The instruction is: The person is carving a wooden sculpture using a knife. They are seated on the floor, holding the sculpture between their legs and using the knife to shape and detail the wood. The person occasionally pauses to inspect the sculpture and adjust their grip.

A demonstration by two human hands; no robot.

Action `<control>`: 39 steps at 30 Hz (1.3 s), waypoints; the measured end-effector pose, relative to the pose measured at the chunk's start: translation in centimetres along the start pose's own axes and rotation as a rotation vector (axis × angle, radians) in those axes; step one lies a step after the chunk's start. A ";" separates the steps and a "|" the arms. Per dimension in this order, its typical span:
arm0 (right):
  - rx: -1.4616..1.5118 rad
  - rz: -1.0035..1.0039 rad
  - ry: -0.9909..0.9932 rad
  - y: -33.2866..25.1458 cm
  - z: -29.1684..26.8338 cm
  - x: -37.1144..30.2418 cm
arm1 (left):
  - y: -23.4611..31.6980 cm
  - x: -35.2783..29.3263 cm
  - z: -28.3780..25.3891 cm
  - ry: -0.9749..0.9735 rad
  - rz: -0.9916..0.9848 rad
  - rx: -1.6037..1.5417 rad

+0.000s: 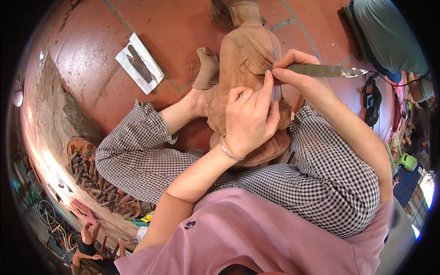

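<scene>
A carved reddish-brown wooden figure [233,59] with draped folds stands between my legs on a broad carved base [263,158]. My right hand [308,78] pinches a long, flat metal carving blade [325,70] near its working end, thumb and fingers pressed together. The blade lies crosswise, its tip against the folds at the figure's right side, its far end pointing right. My left hand [250,117] rests on the figure just below. Its index finger stretches up to the blade's tip, while the other fingers are partly bent. The left palm is hidden.
On the tiled floor [183,27], a white paper [149,86] bears dark flat blades [140,64]. Wooden-handled tools [110,197] are heaped at left beside a large log [59,96]. A person's leg [389,36] is at upper right, near a black strapped item [372,103].
</scene>
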State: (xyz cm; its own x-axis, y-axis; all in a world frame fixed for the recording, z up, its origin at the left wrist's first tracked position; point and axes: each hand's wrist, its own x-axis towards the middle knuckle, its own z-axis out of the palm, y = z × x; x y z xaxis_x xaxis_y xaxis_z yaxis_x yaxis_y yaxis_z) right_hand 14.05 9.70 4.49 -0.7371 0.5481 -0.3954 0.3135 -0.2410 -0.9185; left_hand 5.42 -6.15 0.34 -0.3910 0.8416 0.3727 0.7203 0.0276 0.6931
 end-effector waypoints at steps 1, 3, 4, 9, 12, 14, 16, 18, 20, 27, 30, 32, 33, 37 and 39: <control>0.002 0.044 0.008 0.1 -0.6 -0.2 | -0.2 0.0 0.0 0.020 0.030 -0.010; -0.100 0.072 0.073 -0.3 -1.7 -0.3 | 0.0 0.0 -0.5 0.026 -0.001 0.012; -0.203 0.057 0.129 -0.9 -2.3 -0.2 | 0.1 0.0 -0.7 0.029 -0.019 0.023; -0.494 -0.071 0.179 -1.9 -3.9 0.0 | 0.8 0.6 -0.9 -0.076 -0.142 0.158; -0.509 0.111 0.001 -3.4 -3.9 0.0 | 0.6 0.6 -1.4 -0.151 -0.132 0.241; -0.428 -0.055 0.037 -3.2 -2.7 0.0 | 0.4 1.0 -1.3 -0.145 -0.080 0.268; -0.312 -0.188 0.052 -2.6 -2.2 0.2 | 0.6 1.0 -1.4 -0.141 -0.043 0.266; -0.186 -0.156 0.040 -2.7 -1.8 0.4 | 0.5 1.1 -1.7 -0.132 -0.024 0.278; -0.147 -0.177 0.062 -3.7 -1.3 0.1 | 0.7 1.3 -1.8 -0.087 -0.029 0.257; 0.203 0.016 -0.014 -5.6 -1.0 -0.2 | 0.4 1.3 -1.7 -0.030 -0.048 0.296; 0.427 0.028 -0.149 -5.0 -2.5 -0.1 | 0.4 1.3 -1.4 0.011 -0.002 0.257; 0.520 0.011 -0.207 -5.3 -2.4 -0.3 | 0.4 1.1 -1.4 0.031 0.030 0.206; 0.564 0.003 -0.237 -5.4 -2.4 -0.4 | 0.3 1.1 -1.3 0.034 0.022 0.195; 0.267 -0.232 -0.245 -5.1 -1.6 -0.8 | -0.2 0.6 -1.2 0.069 -0.012 0.145; 0.240 -0.299 -0.246 -4.6 -0.5 -0.2 | -1.0 0.2 -1.1 0.098 -0.027 0.137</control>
State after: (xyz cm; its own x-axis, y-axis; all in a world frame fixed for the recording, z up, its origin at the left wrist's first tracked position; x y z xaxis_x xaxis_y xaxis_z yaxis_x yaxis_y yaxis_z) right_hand 13.05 11.14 8.81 -0.9034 0.4224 -0.0732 -0.0612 -0.2960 -0.9532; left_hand 3.98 -6.61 0.46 -0.4606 0.7831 0.4177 0.7776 0.1290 0.6154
